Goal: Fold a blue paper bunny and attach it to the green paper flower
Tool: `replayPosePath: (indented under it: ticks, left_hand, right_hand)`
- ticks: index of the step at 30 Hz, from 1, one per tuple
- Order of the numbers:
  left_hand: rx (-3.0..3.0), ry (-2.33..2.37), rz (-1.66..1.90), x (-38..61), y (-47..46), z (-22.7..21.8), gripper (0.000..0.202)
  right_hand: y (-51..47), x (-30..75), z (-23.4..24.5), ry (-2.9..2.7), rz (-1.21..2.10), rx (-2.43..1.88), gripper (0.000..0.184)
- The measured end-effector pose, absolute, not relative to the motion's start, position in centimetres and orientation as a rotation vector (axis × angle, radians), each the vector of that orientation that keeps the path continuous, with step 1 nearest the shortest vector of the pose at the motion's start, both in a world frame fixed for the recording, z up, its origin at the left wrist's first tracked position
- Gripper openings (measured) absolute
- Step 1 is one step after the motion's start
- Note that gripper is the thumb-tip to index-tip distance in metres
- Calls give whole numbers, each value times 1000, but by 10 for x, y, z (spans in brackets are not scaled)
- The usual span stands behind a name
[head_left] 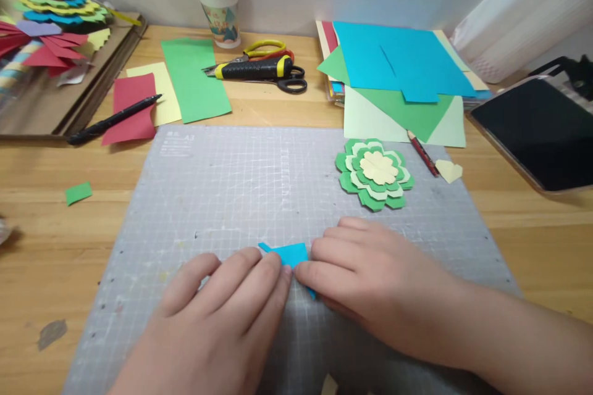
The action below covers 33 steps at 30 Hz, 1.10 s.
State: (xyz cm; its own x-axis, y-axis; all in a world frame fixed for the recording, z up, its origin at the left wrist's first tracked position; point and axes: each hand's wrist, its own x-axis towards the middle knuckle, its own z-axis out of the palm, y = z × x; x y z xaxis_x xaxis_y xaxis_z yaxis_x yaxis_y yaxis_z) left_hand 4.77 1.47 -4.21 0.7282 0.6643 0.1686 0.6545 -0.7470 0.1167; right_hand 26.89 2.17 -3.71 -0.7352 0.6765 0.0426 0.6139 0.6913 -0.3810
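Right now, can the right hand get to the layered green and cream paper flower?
Probably yes: the paper flower lies just beyond the right hand on the grey gridded mat, with nothing seen between them, though that hand touches the small blue paper piece.

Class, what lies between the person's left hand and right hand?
In the head view, a small blue paper piece lies between the left hand and right hand, touched by both.

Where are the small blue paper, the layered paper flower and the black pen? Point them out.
Small blue paper [293, 253]: head view, on its uncovered upper part.
Layered paper flower [378, 168]: head view, on its pale yellow center.
Black pen [115, 118]: head view, mid-barrel.
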Motion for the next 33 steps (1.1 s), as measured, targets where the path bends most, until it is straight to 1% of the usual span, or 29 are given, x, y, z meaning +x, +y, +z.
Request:
replayPosePath:
  ticks: [3,5,7,12,14,18,25,29,33]
  left_hand:
    - [2877,1066,360,49,16,-43,44]
    - [2866,1062,380,49,17,-42,44]
    - [2852,1082,371,49,18,-41,45]
    - [2920,1084,277,49,17,-39,47]
    - [2931,1079,268,49,16,-38,47]
    - [2924,1053,346,48,16,-38,47]
    - [2945,999,242,45,14,-41,44]
    - [2946,1013,245,46,14,-40,48]
    - [2968,1004,271,47,16,-38,51]
  right_hand:
    - [21,266,-37,-2729,402,-1001,20]
    - [20,265,-37,-2728,382,-1003,19]
    - [18,264,-39,-2698,445,-1071,18]
    - [16,260,-43,-2400,820,-1394,18]
    - [17,258,-42,-2319,897,-1494,17]
    - [21,253,-40,-2262,918,-1653,11]
    - [20,248,-37,-2213,884,-1828,9]
    - [22,246,-35,-2170,919,-1885,6]
    - [26,247,-32,-2128,1013,-1887,7]
